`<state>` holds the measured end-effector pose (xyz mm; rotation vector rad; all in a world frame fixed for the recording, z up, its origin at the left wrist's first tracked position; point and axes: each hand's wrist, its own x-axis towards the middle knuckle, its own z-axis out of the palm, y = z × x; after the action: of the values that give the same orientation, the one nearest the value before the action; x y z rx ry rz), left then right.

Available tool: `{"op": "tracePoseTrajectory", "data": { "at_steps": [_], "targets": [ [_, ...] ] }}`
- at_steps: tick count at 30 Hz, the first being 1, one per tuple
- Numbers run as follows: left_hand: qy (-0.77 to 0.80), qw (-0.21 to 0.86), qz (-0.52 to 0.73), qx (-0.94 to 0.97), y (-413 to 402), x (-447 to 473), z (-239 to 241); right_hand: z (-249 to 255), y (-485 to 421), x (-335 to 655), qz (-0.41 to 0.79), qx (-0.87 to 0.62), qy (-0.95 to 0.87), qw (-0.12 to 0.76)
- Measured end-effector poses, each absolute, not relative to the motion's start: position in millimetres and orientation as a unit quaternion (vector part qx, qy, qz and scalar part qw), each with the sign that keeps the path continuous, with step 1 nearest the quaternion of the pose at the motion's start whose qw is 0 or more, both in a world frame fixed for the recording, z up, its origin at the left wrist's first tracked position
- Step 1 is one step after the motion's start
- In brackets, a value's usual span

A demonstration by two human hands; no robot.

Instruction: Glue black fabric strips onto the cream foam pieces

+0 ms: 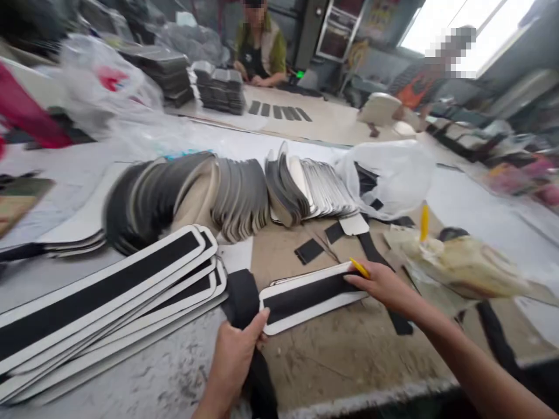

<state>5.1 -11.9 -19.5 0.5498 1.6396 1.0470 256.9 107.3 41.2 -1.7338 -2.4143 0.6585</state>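
A white strip with a black band down its middle [305, 298] lies on the brown board in front of me. My left hand [233, 355] presses its thumb on the strip's near end, and its fingers close round a loose black band [244, 302] that runs under the hand. My right hand [384, 285] rests on the strip's far end and grips a yellow tool [360, 267] between its fingers.
A stack of finished white-and-black strips [109, 302] lies at my left. Fanned grey and white cut pieces [227, 192] stand behind, beside a white plastic bag [388, 174]. Small black scraps [309, 250] dot the board. Two other people sit at the far end.
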Motion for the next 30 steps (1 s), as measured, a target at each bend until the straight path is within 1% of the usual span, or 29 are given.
{"op": "tracePoseTrajectory", "data": {
  "at_steps": [2, 8, 14, 19, 24, 30],
  "targets": [
    [0.679, 0.536, 0.442, 0.238, -7, 2, -21, 45, 103, 272, 0.206, -0.584, -0.785, 0.018],
    [0.703, 0.518, 0.435, 0.221, -11, -4, -14, 36, 104, 263, 0.177, -0.616, -0.767, -0.041],
    [0.726, 0.511, 0.402, 0.222, -8, -1, -14, 35, 101, 264, 0.165, -0.624, -0.760, -0.077],
    [0.735, 0.515, 0.393, 0.202, -6, 0, -10, 31, 102, 261, 0.128, -0.620, -0.767, -0.107],
    [0.739, 0.520, 0.370, 0.216, -9, -3, -15, 28, 102, 258, 0.107, -0.622, -0.767, -0.116],
    [0.751, 0.522, 0.347, 0.207, -10, -5, -17, 34, 100, 269, 0.062, -0.649, -0.753, -0.093]
  ]
}}
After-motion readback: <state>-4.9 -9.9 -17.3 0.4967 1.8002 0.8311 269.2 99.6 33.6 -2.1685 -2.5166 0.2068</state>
